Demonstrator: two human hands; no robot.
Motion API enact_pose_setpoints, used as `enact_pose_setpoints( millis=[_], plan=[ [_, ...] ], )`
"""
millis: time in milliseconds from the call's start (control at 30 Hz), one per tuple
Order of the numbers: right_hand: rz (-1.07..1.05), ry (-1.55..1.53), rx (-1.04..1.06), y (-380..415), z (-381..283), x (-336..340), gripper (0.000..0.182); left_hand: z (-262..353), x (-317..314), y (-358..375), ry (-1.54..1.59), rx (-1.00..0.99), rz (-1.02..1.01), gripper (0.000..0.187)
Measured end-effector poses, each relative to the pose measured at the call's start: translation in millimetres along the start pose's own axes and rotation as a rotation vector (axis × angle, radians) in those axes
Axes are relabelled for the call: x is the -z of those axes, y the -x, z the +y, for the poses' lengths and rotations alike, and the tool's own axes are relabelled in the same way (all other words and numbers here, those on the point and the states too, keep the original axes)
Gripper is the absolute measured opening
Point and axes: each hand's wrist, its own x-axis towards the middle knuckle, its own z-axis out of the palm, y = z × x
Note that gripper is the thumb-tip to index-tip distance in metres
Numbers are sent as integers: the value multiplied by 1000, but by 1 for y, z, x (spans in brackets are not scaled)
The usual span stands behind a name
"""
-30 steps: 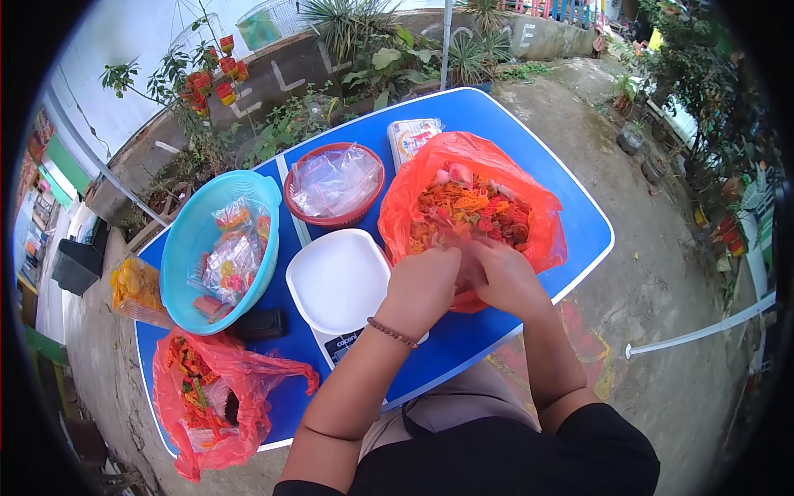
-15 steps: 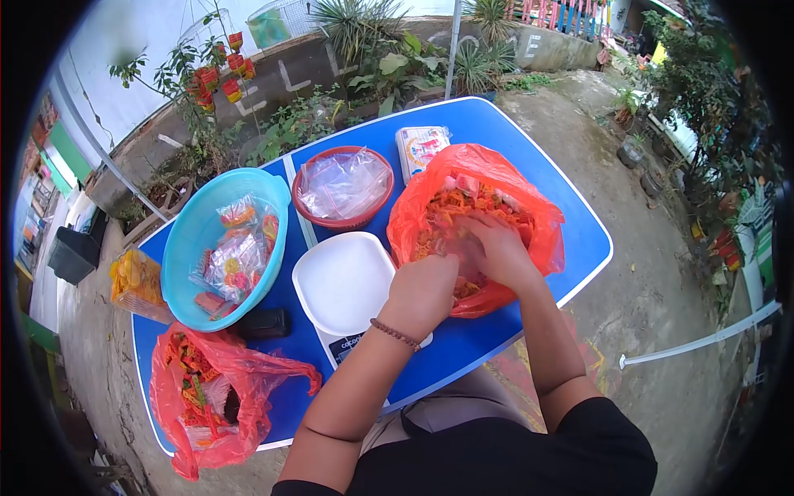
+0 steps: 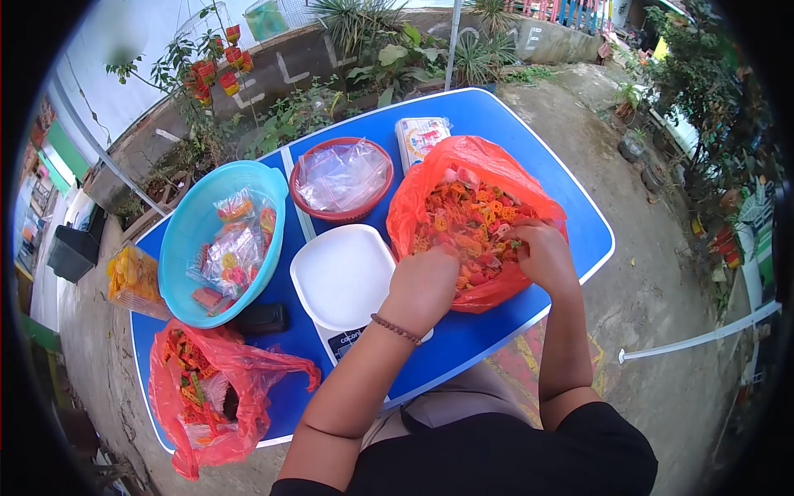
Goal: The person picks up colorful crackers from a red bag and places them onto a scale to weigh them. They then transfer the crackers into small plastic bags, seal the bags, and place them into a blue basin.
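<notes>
A large red plastic bag [image 3: 488, 157] stands wide open on the table, filled with orange and red snack crackers [image 3: 467, 211], some of them lattice-shaped. My left hand [image 3: 426, 277], with a beaded bracelet at the wrist, is closed at the bag's near left side. Its fingertips are turned away among the crackers, so what they hold is hidden. On the bag's right side, my right hand [image 3: 542, 252] has its fingers curled into the crackers, pinching some of them. A white kitchen scale [image 3: 343, 277] with a square top sits just left of my left hand.
A turquoise basket [image 3: 178, 248] holds small filled packets. Behind the scale, a red-brown basket [image 3: 343, 217] contains clear plastic bags [image 3: 343, 174]. A white packet [image 3: 420, 139], a second red bag of crackers [image 3: 256, 405], a black object [image 3: 260, 318] and a yellow snack pack [image 3: 136, 277] surround them.
My right hand has moved right, away from my left hand, to the bag's right side, uncovering more crackers. Something translucent between the hands no longer shows clearly. My left hand has barely moved.
</notes>
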Motion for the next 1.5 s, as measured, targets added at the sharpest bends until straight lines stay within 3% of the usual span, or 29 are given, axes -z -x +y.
enact_pose_setpoints(
  millis=[67,167,267,367,467,567,767,867,1067,1267,1500],
  plan=[
    [102,47,108,-3,-7,-8,39,-1,-1,0,3,7,-2,19],
    [13,-263,95,-11,-22,-27,28,-3,0,0,-1,12,-8,17],
    [30,-295,228,-11,-37,-43,25,-4,-2,0,9,11,4,17],
    [-45,-159,193,-12,-35,-38,25,-5,1,2,25,21,2,18],
    [48,-145,120,-9,-29,-32,23,-6,5,2,44,31,-25,18],
    [75,-392,32,-1,-36,-18,19,-6,9,2,55,38,-34,18],
    [-172,-392,73,11,-32,-9,12,-3,6,1,60,12,14,16],
    [-53,-339,195,18,-40,-11,11,-3,-7,-3,25,-23,72,15],
    [-127,-330,145,17,-43,-16,15,-1,-15,-9,-4,-61,139,10],
    [53,-490,60,12,-46,-15,16,-6,-16,-11,95,-113,141,6],
    [80,-742,-93,20,-28,-30,12,-3,-25,-11,134,-146,83,7]
  ],
)
